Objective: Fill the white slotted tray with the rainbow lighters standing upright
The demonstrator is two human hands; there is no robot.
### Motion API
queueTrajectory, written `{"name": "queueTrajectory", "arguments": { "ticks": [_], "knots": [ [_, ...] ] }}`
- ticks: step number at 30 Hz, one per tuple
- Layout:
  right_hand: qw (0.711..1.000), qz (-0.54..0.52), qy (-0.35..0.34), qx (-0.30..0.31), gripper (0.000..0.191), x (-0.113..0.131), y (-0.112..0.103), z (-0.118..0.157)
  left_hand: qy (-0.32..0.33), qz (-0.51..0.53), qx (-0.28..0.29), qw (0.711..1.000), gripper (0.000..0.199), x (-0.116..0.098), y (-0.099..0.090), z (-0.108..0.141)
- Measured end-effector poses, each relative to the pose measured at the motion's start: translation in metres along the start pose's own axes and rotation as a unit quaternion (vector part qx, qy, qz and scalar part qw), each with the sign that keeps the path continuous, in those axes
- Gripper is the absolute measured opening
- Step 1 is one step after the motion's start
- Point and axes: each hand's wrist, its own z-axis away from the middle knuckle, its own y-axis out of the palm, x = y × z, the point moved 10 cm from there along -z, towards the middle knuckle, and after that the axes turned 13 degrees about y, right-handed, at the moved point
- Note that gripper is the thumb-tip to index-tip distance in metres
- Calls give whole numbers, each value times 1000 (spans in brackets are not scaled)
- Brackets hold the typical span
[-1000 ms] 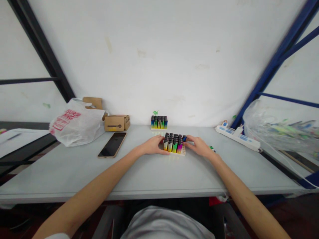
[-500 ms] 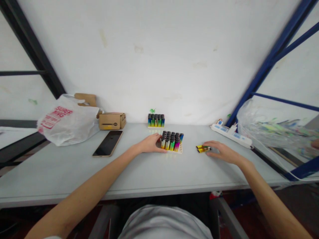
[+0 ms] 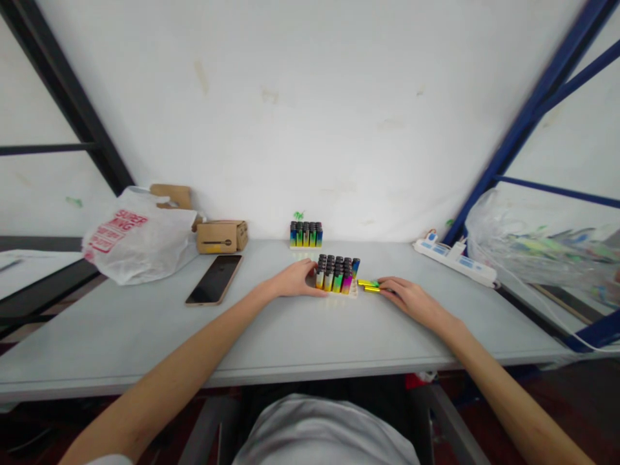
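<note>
My left hand point(image 3: 293, 279) grips the left side of a white tray point(image 3: 354, 292) filled with upright lighters point(image 3: 334, 276) in several colours with dark tops. Along the tray's right side some bare slots show, with one blue lighter point(image 3: 356, 267) standing at the back of that column. Just right of the tray, my right hand point(image 3: 413, 301) is closed on the top ends of two yellow-green lighters point(image 3: 369, 283), which lie nearly flat and point left at the tray. The fingertips partly cover their tops.
A second tray of lighters point(image 3: 306, 234) stands against the wall. To the left lie a phone point(image 3: 214, 279), a cardboard box point(image 3: 221, 237) and a white plastic bag point(image 3: 140, 236). A power strip point(image 3: 456, 261) and a clear plastic bag point(image 3: 533, 248) are at the right.
My right hand has moved left with the two lighters, from the open table to beside the tray. My left hand keeps its hold on the tray. The view has shifted slightly.
</note>
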Motion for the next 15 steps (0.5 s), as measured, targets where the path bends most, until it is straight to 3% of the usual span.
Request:
{"name": "queueTrajectory", "arguments": {
  "ticks": [5, 9, 12, 15],
  "knots": [
    [994, -55, 80, -60, 36, -7, -19, -17, -7, 0, -1, 1000, 66, 2, -1, 1],
    [981, -124, 125, -83, 44, -11, -45, -46, -11, 4, -7, 1000, 67, 3, -2, 1],
    [960, -193, 147, -140, 57, -14, -62, -73, -7, -1, -10, 1000, 66, 1, -3, 0],
    [922, -302, 161, -183, 63, -19, -56, -93, -3, -3, -11, 1000, 65, 1, -3, 0]
  ]
}}
